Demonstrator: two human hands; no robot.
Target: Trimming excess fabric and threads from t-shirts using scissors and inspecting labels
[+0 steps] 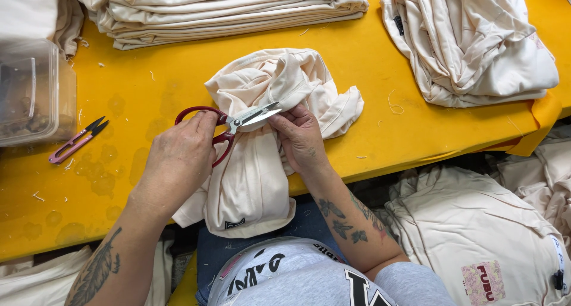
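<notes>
We see the left hand (178, 157) closed around the red handles of the scissors (229, 126), fingers through the loops, with the blades slightly parted and pointing right over the garment (256, 181). The right hand (300, 136) is curled shut, pinching a fold of the cream cloth just under the blade tips, so that fingertips and blades nearly meet.

The garment lies bunched on the near edge of the yellow table (131, 92), between the two hands, its lower part hanging over the edge toward the person's lap. A small dark label sits at its hem.

Well to the left of the left hand we find pink thread snips (77, 140) lying on the table, and beyond them a clear plastic box (35, 92) at the left edge. A folded stack (226, 11) of cream garments runs along the far side, and a looser pile (470, 44) sits at the far right. More cream garments (476, 234) lie below the table on the right. Short thread ends are scattered over the tabletop. Both forearms bear tattoos.
</notes>
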